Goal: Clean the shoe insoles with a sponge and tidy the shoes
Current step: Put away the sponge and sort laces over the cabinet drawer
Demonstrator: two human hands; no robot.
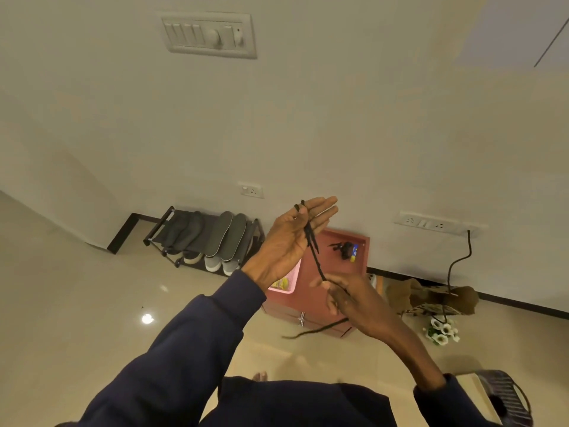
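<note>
Writing: the label on the blue-and-yellow tube (354, 251) is too small to read.
Left hand (289, 241): raised, fingers straight, thumb pinning both tips of the black shoelace (314, 257) against the fingers.
Right hand (357, 300): lower, fingertips pinching the shoelace, its tail hanging beneath.
Insoles (229, 238): leaning on the shoe rack (154, 234), above the grey shoes (215, 264).

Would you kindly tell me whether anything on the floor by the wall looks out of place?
Yes: white flowers lie loose on the floor beside a slumped brown bag, right of the pink cabinet; they look tipped out. The shoelace pinched between left hand and right hand is just being handled.
</note>
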